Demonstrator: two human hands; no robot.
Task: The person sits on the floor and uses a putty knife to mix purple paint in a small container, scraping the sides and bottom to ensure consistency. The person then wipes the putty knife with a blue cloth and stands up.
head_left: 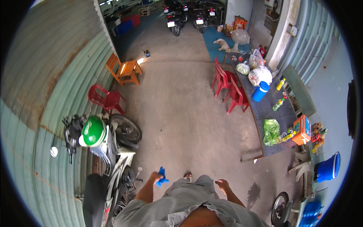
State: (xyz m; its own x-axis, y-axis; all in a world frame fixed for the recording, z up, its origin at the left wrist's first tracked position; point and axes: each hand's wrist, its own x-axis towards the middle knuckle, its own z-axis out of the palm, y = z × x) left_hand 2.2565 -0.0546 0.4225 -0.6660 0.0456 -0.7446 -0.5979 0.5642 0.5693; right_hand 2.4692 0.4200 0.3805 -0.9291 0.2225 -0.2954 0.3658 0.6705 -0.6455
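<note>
My left hand [154, 177], low in the view and left of my body, is closed on a crumpled blue glove-like thing [162, 178]. Its short ends stick out past my fingers; whether it is a glove or a cloth is too small to tell. Beside that hand stands a parked motorbike [123, 159] with a green and white helmet [93, 131] on it. On the other side of my body, my right hand [222, 185] hangs over the floor with loosely bent fingers, touching nothing. One sandalled foot [188, 176] shows between them.
A long dark table [266, 109] on the right carries a blue jug [260, 91], bags, bottles and an orange cooler box [301, 130]. Red plastic chairs [238, 96] line its near side. A wooden chair [126, 69] stands left. Far ahead, a dog [221, 44] lies near parked motorbikes [176, 20].
</note>
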